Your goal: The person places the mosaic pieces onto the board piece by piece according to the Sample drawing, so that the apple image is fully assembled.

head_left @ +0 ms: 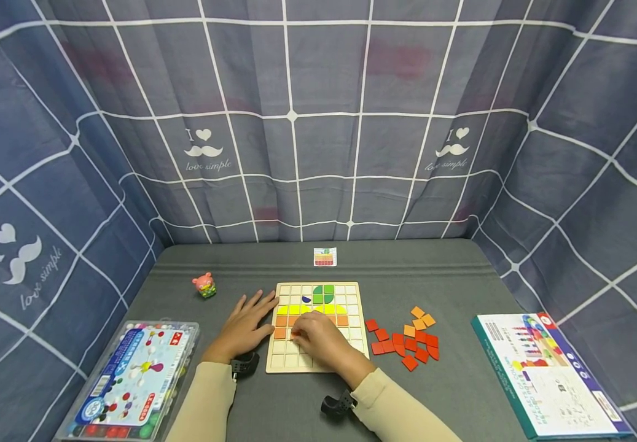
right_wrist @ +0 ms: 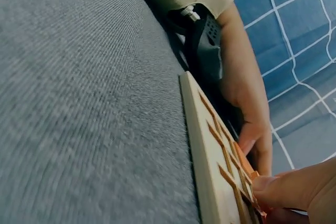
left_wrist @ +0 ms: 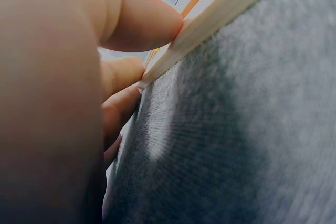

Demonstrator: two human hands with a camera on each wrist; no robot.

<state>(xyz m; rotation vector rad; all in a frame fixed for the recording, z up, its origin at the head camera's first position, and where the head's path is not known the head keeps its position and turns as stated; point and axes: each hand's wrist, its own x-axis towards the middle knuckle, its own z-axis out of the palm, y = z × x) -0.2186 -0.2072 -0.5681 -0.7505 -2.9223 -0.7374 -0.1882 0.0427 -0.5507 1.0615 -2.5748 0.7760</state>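
Note:
A wooden grid board (head_left: 318,362) lies on the grey table, partly filled with coloured square tiles. Green tiles (head_left: 318,299) form a leaf-like shape near its top, above a yellow row (head_left: 290,309) and an orange row (head_left: 282,321). My left hand (head_left: 246,325) rests at the board's left side, fingers extended, thumb and fingertips touching the wooden edge (left_wrist: 197,32). Over the board, my right hand (head_left: 320,337) has its fingers bent and pinches an orange tile (head_left: 294,335), mostly hidden by the fingertips, beside another orange tile (head_left: 279,333) set in the grid.
Loose red tiles (head_left: 411,344) and several light-orange tiles (head_left: 418,312) lie right of the board. A small picture card (head_left: 325,256) is behind it. A pig figurine (head_left: 204,285) stands back left. A clear plastic case (head_left: 130,374) sits left, a flat box (head_left: 550,374) right.

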